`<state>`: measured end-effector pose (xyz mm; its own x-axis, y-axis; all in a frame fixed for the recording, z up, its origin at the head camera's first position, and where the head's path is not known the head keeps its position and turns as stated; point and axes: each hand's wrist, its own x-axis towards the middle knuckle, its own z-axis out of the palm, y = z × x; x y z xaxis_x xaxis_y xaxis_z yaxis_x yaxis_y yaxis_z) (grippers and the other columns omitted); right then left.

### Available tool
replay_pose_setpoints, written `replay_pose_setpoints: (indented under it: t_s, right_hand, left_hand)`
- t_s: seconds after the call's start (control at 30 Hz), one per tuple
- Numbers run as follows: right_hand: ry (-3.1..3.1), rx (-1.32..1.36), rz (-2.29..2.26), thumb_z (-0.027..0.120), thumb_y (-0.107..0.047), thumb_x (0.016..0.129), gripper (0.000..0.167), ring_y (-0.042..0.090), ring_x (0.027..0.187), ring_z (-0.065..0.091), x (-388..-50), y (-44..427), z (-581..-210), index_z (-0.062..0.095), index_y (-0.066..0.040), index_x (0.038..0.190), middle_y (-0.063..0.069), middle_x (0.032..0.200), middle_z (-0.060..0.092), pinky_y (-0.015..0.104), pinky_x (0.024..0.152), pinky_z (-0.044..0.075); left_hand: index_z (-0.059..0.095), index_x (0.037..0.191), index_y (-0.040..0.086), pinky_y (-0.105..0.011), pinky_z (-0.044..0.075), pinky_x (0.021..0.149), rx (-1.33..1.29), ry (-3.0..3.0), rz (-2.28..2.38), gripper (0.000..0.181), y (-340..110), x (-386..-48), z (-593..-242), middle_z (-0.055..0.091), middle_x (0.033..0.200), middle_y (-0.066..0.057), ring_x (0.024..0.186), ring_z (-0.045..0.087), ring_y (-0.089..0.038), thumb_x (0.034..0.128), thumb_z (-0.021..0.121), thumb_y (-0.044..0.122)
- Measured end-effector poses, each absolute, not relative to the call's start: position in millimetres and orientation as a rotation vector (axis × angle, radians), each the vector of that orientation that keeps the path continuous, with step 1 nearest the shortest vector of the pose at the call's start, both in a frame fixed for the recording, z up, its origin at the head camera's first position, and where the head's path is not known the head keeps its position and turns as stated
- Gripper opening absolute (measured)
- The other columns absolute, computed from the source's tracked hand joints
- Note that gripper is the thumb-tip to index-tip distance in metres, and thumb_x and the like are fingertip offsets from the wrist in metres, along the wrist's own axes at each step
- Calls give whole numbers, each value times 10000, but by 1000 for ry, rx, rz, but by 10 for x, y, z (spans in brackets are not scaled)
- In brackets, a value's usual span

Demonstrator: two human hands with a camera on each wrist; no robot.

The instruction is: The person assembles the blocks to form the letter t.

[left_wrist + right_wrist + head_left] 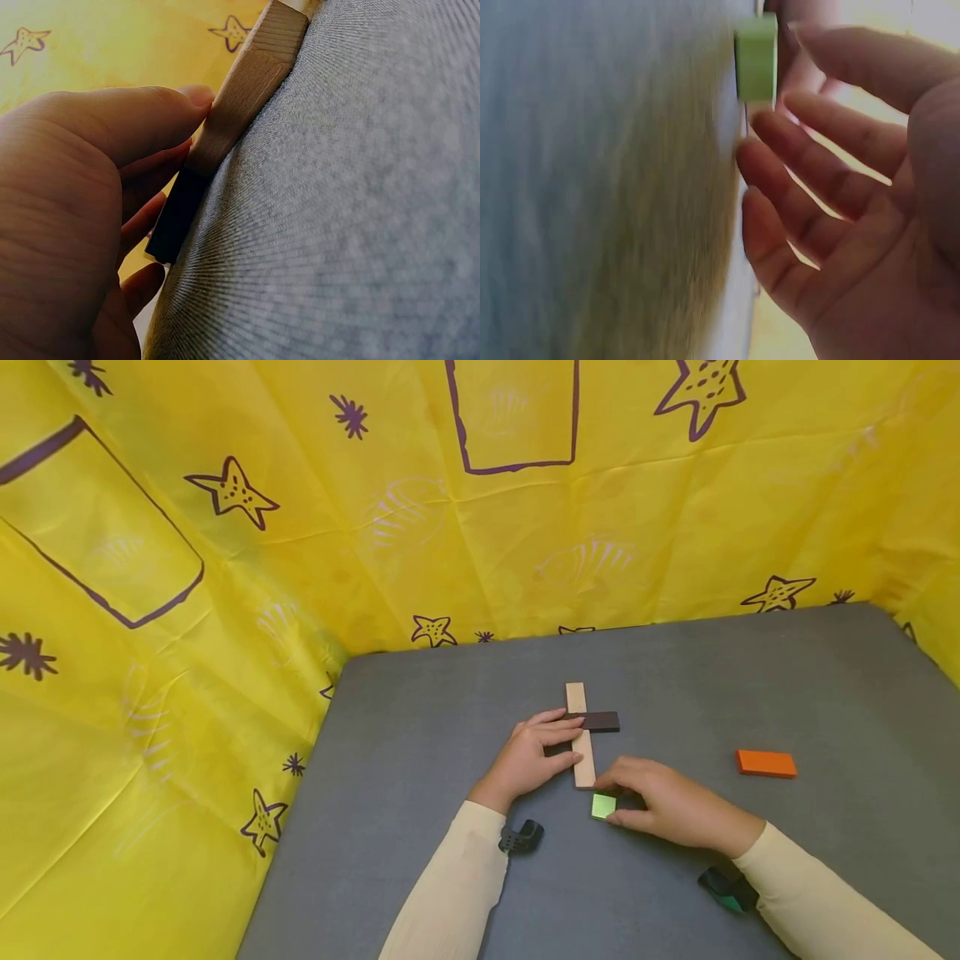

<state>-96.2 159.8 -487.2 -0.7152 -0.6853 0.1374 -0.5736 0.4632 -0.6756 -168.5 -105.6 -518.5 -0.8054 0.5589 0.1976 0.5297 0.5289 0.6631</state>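
At six o'clock from the black block (602, 722), on the person's side, sits a green block (603, 807). The right hand (663, 802) frames it with thumb and fingers apart and loosely bent, a pose that seems suited to small adjustments. Just beyond, the left hand (528, 758) lies towards eight o'clock, fingers mostly straight, thumb against the near pale wooden strip (585, 770), fingertips at the black block, probably to steady both. Another pale stretch (575, 696) shows at twelve o'clock; whether it is the same strip is unclear. Well apart, just past three o'clock, an orange block (765, 763) lies untouched on the grey table (420, 760). Farthest, yellow cloth (480, 560) carries starfish drawings; no brand, label or writing is readable.
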Motion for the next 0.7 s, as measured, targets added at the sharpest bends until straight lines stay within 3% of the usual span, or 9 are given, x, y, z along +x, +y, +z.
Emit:
replay_pose_setpoints:
  t_s: [0.27, 0.43, 0.7]
  right_hand:
    - [2524, -1056, -1074, 862, -172, 974, 308, 98, 959, 599, -1020, 1703, -4935, 763, -131, 1263, -106, 1107, 626, 363, 841, 548]
    - [2617, -1067, -1003, 890, -201, 949, 285, 91, 911, 546, -972, 1632, -4952, 778, -161, 1208, -116, 1061, 597, 345, 795, 502]
    - [2741, -1042, -952, 910, -253, 935, 232, 108, 917, 567, -903, 1515, -4949, 771, -190, 1109, -114, 1052, 599, 390, 805, 535]
  left_hand:
    - [744, 1428, 128, -505, 280, 1245, 957, 2706, 1170, 442, -1048, -1683, -5178, 639, 1497, 117, 1534, 407, -113, 1013, 831, 251]
    - [746, 1428, 126, -509, 292, 1236, 957, 2710, 1171, 435, -1043, -1682, -5172, 642, 1495, 116, 1533, 408, -113, 1019, 824, 256]
    - [749, 1421, 117, -505, 299, 1228, 960, 2708, 1167, 433, -1045, -1679, -5171, 643, 1498, 102, 1535, 407, -117, 1012, 831, 233]
